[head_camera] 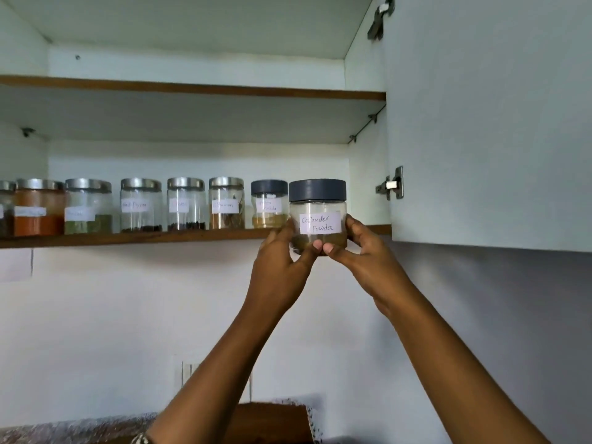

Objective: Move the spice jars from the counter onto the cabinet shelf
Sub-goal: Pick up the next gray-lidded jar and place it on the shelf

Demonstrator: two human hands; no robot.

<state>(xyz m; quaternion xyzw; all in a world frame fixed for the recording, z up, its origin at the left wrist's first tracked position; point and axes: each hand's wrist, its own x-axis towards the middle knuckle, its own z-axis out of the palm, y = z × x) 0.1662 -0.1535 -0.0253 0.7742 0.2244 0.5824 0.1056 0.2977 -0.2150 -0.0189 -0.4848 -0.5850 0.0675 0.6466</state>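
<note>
At shelf edge (192, 236), grey-lidded clear coriander jar (317, 216) (powder low, brownish).

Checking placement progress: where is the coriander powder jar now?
Head view: the coriander powder jar is gripped between the left hand and right hand at the right end of the shelf, beside the other dark-lidded jar.

The coriander powder jar (317, 216) is held between the left hand (278, 274) and right hand (368, 261) before the shelf edge (128, 237), right of the jar row (141, 205).
</note>
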